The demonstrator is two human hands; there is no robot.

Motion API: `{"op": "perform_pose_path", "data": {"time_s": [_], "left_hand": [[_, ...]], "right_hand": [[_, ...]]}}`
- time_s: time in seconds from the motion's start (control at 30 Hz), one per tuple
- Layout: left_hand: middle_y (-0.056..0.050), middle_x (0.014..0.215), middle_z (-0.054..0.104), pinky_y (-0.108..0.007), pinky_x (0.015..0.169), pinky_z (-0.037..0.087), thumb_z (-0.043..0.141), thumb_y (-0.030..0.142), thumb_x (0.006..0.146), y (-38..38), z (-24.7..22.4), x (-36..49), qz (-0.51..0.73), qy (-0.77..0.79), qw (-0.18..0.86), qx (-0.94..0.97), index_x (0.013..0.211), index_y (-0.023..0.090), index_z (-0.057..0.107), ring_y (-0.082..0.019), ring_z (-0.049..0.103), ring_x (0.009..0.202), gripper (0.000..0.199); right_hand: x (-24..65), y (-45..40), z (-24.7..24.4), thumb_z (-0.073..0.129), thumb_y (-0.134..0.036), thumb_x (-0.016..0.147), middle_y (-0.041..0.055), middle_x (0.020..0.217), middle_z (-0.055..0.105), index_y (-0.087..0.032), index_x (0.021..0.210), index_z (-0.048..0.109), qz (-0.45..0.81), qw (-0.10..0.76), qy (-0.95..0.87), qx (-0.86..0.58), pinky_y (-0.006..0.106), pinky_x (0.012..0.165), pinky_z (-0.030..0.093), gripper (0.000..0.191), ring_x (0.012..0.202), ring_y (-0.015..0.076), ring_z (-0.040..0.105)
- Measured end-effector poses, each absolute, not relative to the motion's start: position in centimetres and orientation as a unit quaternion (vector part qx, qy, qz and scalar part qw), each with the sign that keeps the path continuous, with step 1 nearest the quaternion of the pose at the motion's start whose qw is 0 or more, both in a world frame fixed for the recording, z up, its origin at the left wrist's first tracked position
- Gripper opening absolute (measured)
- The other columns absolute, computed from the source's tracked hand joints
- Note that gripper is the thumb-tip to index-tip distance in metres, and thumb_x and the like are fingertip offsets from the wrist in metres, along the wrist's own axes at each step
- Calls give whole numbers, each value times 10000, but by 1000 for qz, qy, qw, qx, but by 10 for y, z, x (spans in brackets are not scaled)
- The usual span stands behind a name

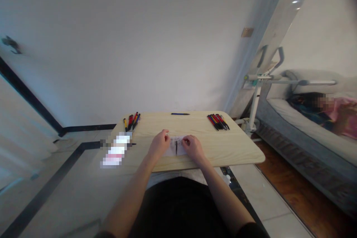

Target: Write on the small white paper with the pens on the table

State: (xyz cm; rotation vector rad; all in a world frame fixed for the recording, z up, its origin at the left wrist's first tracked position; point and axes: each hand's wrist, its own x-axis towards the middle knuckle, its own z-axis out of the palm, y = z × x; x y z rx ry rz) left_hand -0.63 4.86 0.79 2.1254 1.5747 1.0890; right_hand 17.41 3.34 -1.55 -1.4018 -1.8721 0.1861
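Observation:
A small white sheet of paper (182,150) with faint marks lies at the front of the light wooden table (217,151). Down its middle runs a narrow dark strip (176,147); whether this is a pen or a gap I cannot tell. My left hand (160,144) is closed, its fingers curled at the paper's left edge. On the opposite edge, my right hand (193,147) pinches the paper between thumb and fingertips. Both forearms come in from the front of the table.
Several coloured pens (218,122) lie at the back right, and more pens (132,122) at the back left. One blue pen (180,114) lies near the wall. A blurred pale patch (117,150) covers the left edge. At right, a person rests on a bed (292,119) beside a white frame (255,106).

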Motion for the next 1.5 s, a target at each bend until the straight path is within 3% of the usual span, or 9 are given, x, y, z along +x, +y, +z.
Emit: {"op": "perform_pose_path", "data": {"time_s": [0.3,0.93,1.17,1.37,1.5], "left_hand": [[-92,786,610,-269,655,364,448,158,747,58,7,1,240,584,84,771,958,154,532,-194,559,741,227],[-94,804,619,-260,653,364,430,198,777,54,10,5,160,596,79,783,888,159,542,-197,564,767,163],[-101,871,622,-268,670,366,424,255,800,54,13,-8,197,605,89,766,1061,173,503,-207,567,799,284],[-48,731,608,-257,601,357,434,268,784,48,14,-22,265,608,99,742,1026,205,536,-181,550,657,270],[-9,624,558,-238,545,353,465,311,766,29,27,-25,349,596,179,700,989,222,562,-155,507,568,259]], "right_hand": [[175,34,-16,499,-171,755,33,690,596,-164,740,614,72,385,-737,-550,237,648,376,116,685,145,518],[175,34,-14,501,-169,754,41,722,598,-171,743,608,75,387,-733,-555,252,680,383,108,728,159,523],[177,37,-15,505,-173,760,39,729,598,-177,762,611,103,401,-724,-552,260,692,389,106,740,161,524],[181,37,-15,505,-182,760,39,752,595,-177,762,594,161,443,-699,-538,261,692,402,89,758,161,525],[186,31,-6,490,-213,764,36,736,590,-174,742,572,252,465,-673,-517,259,661,418,94,710,153,531]]}}
